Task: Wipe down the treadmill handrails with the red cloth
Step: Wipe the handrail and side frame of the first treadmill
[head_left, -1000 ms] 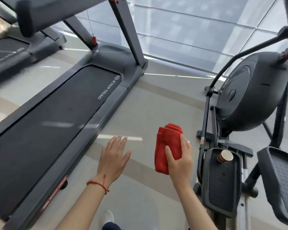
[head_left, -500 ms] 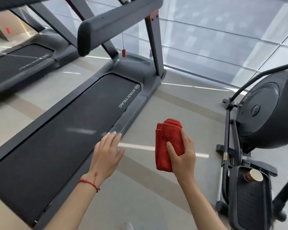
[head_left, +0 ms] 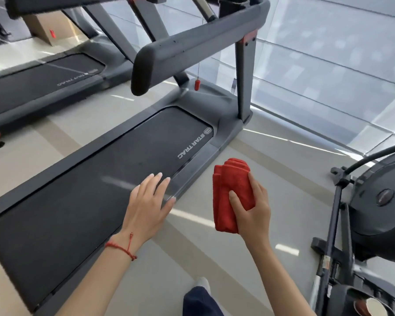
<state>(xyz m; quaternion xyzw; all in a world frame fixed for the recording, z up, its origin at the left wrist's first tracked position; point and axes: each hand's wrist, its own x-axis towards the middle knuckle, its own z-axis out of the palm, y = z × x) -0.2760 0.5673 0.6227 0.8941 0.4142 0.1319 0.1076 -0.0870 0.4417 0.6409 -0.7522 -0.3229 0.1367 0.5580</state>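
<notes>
- Two bare hands were in view, both raised in front of the person and above the floor [head_left: 271, 169].
- Right hand [head_left: 252, 209] gripped the red cloth [head_left: 230, 192]; the thumb lay across the cloth's near face and the fingers curled round its right edge.
- Red cloth was folded into a thick upright bundle. Its folded top stood clear above the fingers, and its lower end hung just below the palm.
- Left hand [head_left: 147, 206] held nothing; its fingers were straight and slightly spread, palm down, over the right edge of the treadmill [head_left: 123, 165] deck. Whether it touched the deck could not be told.
- Red string bracelet [head_left: 121, 247] circled the left wrist.
- Cloth was apart from the treadmill, to the right of its deck and well below the right handrail [head_left: 192, 44].
- Right handrail was a grey padded bar ending in a rounded tip, carried on an upright post [head_left: 243, 80] at the front of the deck.
- Small red clip [head_left: 197, 84] hung on a cord under the console.
- Belt bore the lettering "STAR TRAC".
- Second treadmill [head_left: 43, 80] stood to the left, a cardboard box [head_left: 48, 28] behind it.
- Elliptical trainer [head_left: 378, 201] stood at the right, with a paper cup [head_left: 372, 307] resting on it at the lower right corner.
- Glass wall [head_left: 328, 53] ran behind the machines.
</notes>
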